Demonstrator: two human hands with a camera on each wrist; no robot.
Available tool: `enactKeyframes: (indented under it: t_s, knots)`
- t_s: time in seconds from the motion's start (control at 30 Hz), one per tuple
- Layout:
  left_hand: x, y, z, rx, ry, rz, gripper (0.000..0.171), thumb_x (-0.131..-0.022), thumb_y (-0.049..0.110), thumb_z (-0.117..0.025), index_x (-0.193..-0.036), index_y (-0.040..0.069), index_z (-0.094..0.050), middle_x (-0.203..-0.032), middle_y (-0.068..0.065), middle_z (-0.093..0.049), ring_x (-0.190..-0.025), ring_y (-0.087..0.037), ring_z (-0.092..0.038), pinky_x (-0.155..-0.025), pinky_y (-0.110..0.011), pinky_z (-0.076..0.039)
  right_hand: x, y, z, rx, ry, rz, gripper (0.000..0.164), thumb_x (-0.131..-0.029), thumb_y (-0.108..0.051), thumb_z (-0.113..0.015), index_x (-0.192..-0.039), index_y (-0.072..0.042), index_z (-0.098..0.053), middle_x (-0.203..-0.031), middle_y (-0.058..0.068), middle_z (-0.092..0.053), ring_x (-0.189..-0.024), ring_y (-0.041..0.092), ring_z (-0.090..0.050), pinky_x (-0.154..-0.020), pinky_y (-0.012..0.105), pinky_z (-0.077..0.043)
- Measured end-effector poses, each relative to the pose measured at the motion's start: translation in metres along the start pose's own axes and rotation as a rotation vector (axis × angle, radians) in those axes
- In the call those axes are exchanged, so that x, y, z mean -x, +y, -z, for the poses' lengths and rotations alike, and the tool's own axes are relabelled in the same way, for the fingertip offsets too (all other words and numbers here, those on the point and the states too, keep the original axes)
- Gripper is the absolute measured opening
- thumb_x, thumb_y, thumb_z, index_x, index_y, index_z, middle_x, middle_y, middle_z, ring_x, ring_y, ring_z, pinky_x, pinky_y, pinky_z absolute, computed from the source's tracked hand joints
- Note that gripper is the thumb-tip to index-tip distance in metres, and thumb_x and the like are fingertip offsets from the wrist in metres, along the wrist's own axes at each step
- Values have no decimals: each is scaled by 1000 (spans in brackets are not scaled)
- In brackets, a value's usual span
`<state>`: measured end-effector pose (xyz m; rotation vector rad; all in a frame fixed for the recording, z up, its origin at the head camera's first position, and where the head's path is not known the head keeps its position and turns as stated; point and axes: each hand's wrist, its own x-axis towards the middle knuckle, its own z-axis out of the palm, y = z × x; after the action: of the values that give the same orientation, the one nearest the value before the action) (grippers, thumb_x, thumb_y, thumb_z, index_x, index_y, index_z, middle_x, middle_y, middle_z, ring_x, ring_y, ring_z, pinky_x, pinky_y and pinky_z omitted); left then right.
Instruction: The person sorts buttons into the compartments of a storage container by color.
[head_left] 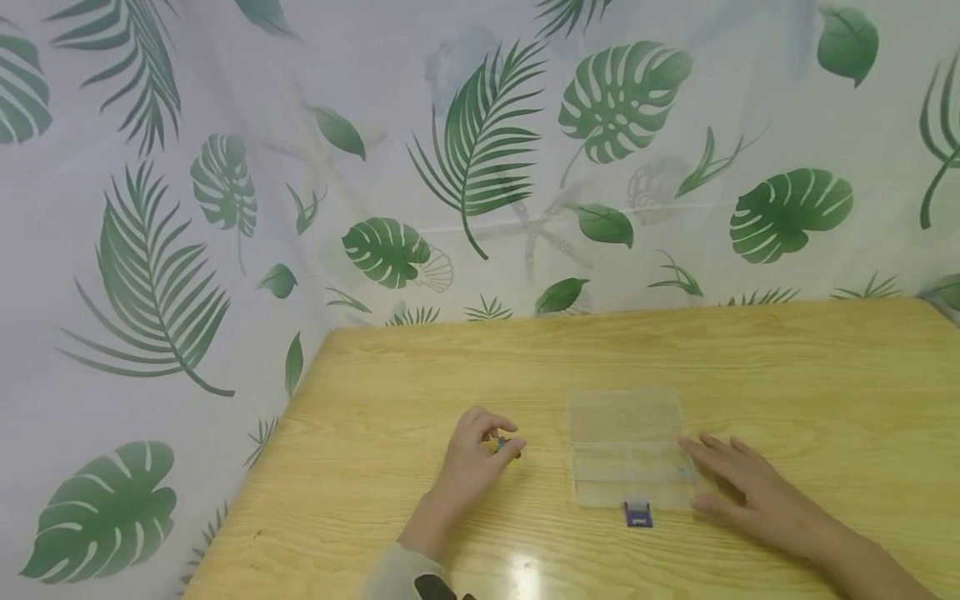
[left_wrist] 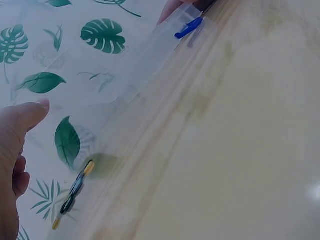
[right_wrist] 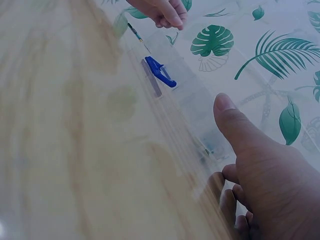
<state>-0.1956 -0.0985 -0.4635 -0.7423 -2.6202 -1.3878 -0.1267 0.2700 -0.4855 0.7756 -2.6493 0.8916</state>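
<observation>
One clear plastic box (head_left: 609,493), w/ blue-violet latch (head_left: 638,517) at its near edge, sits on the worktop (head_left: 787,367). Left of the box we see a small slim item (left_wrist: 74,192), yellow at both ends, near the L. hand (head_left: 472,457), whose grip is released & apart from it. At the box's right side, we find the R. hand (head_left: 750,487), grip also released.

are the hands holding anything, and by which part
Nothing seems held: the yellow-tipped piece is apart from the left hand, and the right hand is beside the clear box, not gripping it.
</observation>
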Motion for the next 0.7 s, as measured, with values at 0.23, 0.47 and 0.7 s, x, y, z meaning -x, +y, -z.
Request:
enactKeyframes:
  t_s: [0.23,0.47,0.7]
  knots:
    - [5,-21,27,-4,29,86,25,-86,30,-69,-105,15,-63,-90,3,-43,-88,-14,-41,-81,-27,-40,1,-1,-1,-13,-6,-21,68,-85,-18,-68,-145,-14,-37,-138,23,-47,-139,9,-22,-112,16,3]
    - [11,-46,50,-17,7,167,24,-82,32,-72,-102,20,-66,-90,4,-45,-87,-13,-43,-81,-28,-42,0,-1,-2,-18,-17,-21,68,-85,-18,-68,-145,-13,-37,-138,23,-47,-135,-4,-14,-109,11,4]
    - [15,-56,55,-42,-26,184,18,-80,30,-75,-95,23,-67,-85,4,-47,-82,-14,-43,-72,-25,-41,-2,0,0,-12,-6,32,70,-83,-16,-70,-144,-11,-38,-134,22,-51,-133,-14,-10,-108,9,3]
